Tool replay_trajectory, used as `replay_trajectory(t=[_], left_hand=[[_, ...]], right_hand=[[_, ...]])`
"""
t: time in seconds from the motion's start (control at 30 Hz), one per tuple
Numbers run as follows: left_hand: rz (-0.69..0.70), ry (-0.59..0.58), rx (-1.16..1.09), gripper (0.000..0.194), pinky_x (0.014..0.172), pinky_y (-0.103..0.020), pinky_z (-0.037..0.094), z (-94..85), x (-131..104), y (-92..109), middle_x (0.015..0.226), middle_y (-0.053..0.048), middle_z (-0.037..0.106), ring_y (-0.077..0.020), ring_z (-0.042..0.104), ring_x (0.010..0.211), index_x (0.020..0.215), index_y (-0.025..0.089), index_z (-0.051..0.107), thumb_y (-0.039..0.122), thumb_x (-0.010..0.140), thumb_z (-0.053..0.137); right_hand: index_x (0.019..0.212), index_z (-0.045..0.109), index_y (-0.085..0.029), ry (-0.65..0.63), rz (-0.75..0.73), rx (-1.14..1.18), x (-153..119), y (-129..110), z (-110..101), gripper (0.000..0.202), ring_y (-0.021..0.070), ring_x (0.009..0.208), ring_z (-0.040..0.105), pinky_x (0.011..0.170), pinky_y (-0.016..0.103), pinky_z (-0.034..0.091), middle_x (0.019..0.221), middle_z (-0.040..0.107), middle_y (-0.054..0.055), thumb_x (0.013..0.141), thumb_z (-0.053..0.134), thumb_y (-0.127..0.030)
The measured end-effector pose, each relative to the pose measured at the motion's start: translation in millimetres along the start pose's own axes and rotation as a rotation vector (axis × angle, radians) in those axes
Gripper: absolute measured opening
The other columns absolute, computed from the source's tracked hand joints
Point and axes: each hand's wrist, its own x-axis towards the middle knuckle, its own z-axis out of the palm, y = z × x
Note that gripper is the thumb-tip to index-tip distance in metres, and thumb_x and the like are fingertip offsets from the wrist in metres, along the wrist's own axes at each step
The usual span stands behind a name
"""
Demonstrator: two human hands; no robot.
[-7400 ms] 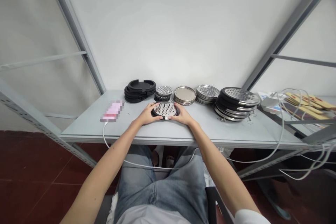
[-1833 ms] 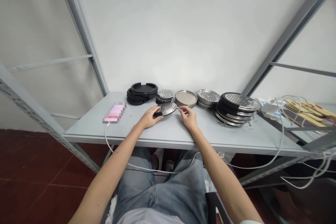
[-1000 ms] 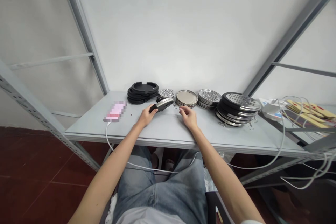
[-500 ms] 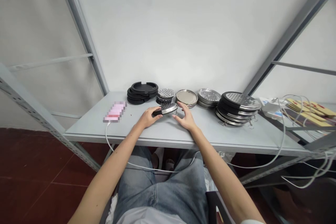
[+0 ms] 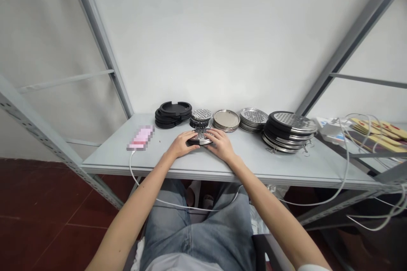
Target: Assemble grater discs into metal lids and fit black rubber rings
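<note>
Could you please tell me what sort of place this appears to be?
Most likely a workshop or small factory bench: a grey table set between metal uprights bears side-by-side stacks of black notched pieces and perforated metal discs.

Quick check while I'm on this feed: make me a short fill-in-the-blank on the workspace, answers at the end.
1. Of the left hand and right hand, both touching the perforated disc, the one nearer the phone is the ____.
2. The leftmost stack in the row is coloured ____.
3. Counting from the left, the plain metal discs form stack number ____.
4. The phone's cable is coloured ____.

Missing words: left; black; three; white.
</note>
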Motion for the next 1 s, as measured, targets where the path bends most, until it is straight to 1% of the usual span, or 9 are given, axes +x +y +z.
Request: replay_trajectory(t=[0.2, 0.33, 0.43, 0.5, 0.6, 0.7, 0.77, 0.87, 1.0], left_hand=[[-0.007, 0.007, 0.001, 0.060, 0.110, -0.045, 0.040, -1.3, 0, 2, 0.132, -0.012, 0.061, -0.0284, 0.054, 0.126, 0.127, 0.019, 0.061, 0.053, 0.079, 0.071], [-0.051, 0.101, -0.009, 0.064, 0.109, -0.046, 0.040, -2.0, 0, -1, 0.132, -0.014, 0.059, -0.0299, 0.054, 0.125, 0.132, 0.017, 0.055, 0.053, 0.080, 0.068], [-0.118, 0.196, -0.075, 0.061, 0.108, -0.046, 0.041, 0.0, -1, -9, 0.133, -0.016, 0.058, -0.0294, 0.054, 0.125, 0.132, 0.015, 0.052, 0.053, 0.086, 0.060], [-0.180, 0.256, -0.144, 0.053, 0.106, -0.045, 0.042, 2.3, 0, -15, 0.130, -0.017, 0.060, -0.0277, 0.056, 0.123, 0.129, 0.014, 0.054, 0.052, 0.094, 0.046], [-0.275, 0.310, -0.225, 0.053, 0.103, -0.044, 0.045, 5.0, 1, -21, 0.124, -0.017, 0.063, -0.0264, 0.059, 0.118, 0.124, 0.014, 0.057, 0.052, 0.098, 0.031], [-0.344, 0.273, -0.244, 0.058, 0.098, -0.042, 0.048, 5.3, 1, -21, 0.112, -0.016, 0.068, -0.0265, 0.064, 0.109, 0.118, 0.013, 0.060, 0.057, 0.098, 0.028], [-0.366, 0.233, -0.233, 0.060, 0.095, -0.041, 0.049, 4.5, 1, -20, 0.105, -0.014, 0.071, -0.0261, 0.067, 0.102, 0.114, 0.013, 0.062, 0.059, 0.097, 0.027], [-0.370, 0.200, -0.217, 0.063, 0.093, -0.041, 0.050, 3.9, 1, -18, 0.102, -0.014, 0.072, -0.0255, 0.068, 0.098, 0.109, 0.013, 0.064, 0.061, 0.096, 0.026], [-0.368, 0.195, -0.212, 0.065, 0.093, -0.041, 0.051, 5.2, 1, -19, 0.101, -0.014, 0.072, -0.0253, 0.068, 0.097, 0.106, 0.012, 0.066, 0.062, 0.095, 0.027]], right_hand=[[0.122, 0.064, -0.020, -0.010, -0.120, 0.021, 5, -6, 1, 0.031, 0.0246, 0.110, 0.063, 0.096, 0.044, 0.052, 0.117, 0.070, 0.011, 0.093, 0.055, -0.026], [0.119, 0.066, -0.020, 0.019, -0.096, 0.032, 6, -6, -5, 0.029, 0.0245, 0.105, 0.066, 0.091, 0.042, 0.054, 0.113, 0.072, 0.011, 0.094, 0.054, -0.026], [0.119, 0.066, -0.022, 0.074, -0.046, 0.056, 7, -8, -23, 0.028, 0.0243, 0.104, 0.067, 0.091, 0.043, 0.054, 0.112, 0.072, 0.010, 0.093, 0.055, -0.025], [0.117, 0.066, -0.023, 0.168, 0.000, 0.088, 6, -12, -47, 0.027, 0.0237, 0.102, 0.068, 0.090, 0.041, 0.055, 0.111, 0.073, 0.009, 0.092, 0.057, -0.025], [0.114, 0.068, -0.022, 0.390, 0.120, 0.087, 3, -12, -95, 0.027, 0.0232, 0.095, 0.070, 0.085, 0.038, 0.057, 0.106, 0.074, 0.009, 0.088, 0.063, -0.025], [0.109, 0.071, -0.021, 0.542, 0.205, -0.092, -1, 1, -151, 0.027, 0.0234, 0.088, 0.072, 0.082, 0.037, 0.059, 0.099, 0.075, 0.007, 0.083, 0.067, -0.028], [0.106, 0.072, -0.019, 0.630, 0.171, -0.225, -4, 19, -187, 0.028, 0.0242, 0.088, 0.072, 0.083, 0.037, 0.058, 0.099, 0.075, 0.009, 0.080, 0.070, -0.027], [0.104, 0.072, -0.019, 0.585, 0.108, -0.428, -13, 52, -235, 0.027, 0.0251, 0.099, 0.070, 0.090, 0.039, 0.056, 0.103, 0.075, 0.010, 0.080, 0.068, -0.029], [0.102, 0.074, -0.024, 0.253, 0.224, -0.674, -31, 85, -279, 0.024, 0.0235, 0.106, 0.067, 0.093, 0.038, 0.053, 0.105, 0.075, 0.008, 0.088, 0.058, -0.035]])
